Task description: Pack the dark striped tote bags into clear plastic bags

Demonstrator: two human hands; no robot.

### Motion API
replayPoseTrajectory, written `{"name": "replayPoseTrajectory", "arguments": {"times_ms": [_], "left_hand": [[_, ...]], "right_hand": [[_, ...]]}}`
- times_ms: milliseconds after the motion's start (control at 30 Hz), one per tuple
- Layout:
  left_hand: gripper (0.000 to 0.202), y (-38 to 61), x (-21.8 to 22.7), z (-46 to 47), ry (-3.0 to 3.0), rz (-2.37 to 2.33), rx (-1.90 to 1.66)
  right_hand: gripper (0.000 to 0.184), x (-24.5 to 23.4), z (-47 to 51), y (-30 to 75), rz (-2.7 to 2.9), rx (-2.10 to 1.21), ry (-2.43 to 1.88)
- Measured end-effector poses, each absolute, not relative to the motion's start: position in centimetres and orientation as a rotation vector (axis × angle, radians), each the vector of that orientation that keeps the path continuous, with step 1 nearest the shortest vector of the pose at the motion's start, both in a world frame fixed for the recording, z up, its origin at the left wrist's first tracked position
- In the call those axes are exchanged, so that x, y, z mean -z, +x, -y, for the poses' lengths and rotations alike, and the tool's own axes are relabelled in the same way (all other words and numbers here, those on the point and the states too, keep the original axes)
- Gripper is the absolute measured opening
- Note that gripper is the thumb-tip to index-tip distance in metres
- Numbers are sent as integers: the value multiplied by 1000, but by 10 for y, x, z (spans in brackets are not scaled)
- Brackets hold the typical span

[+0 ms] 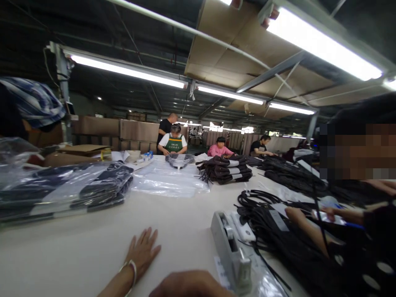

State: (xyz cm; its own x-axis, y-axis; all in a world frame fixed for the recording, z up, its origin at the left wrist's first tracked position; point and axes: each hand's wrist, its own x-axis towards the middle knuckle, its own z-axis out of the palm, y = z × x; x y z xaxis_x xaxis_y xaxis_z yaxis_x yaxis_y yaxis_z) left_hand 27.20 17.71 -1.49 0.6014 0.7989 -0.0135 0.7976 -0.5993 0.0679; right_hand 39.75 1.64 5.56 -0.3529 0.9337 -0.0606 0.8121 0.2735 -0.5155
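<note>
My left hand [144,249], with a pale bracelet at the wrist, lies flat on the white tabletop [102,243], fingers spread and nothing held. At the bottom edge only part of my right hand [192,284] shows; its fingers are out of sight, so what it holds, if anything, cannot be told. Close to its right stands a grey tape dispenser [232,251]. Beside the dispenser lies a white device [244,227]. Dark folded garments with cords [272,225] are heaped just beyond it.
Bagged dark garments [102,187] lie on the left, next to clear plastic bags [167,179]. Farther back is a bundled stack of dark garments [227,169]. At the right, a co-worker's hands [298,216] are over the garments. Other people sit across the table.
</note>
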Motion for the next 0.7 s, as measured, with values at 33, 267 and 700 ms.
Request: {"name": "replayPoseTrajectory", "arguments": {"times_ms": [33, 267, 700], "left_hand": [[68, 287, 14, -190, 2757, -1344, -39], [64, 375, 17, -259, 2783, -1088, -113], [65, 366, 79, -287, 2814, -922, -181]], "right_hand": [[35, -72, -33, 419, 2308, -729, -1618], [36, -134, -172, 583, 1855, -282, -2222], [72, -144, -268, 828, 1151, 555, -2635]]}}
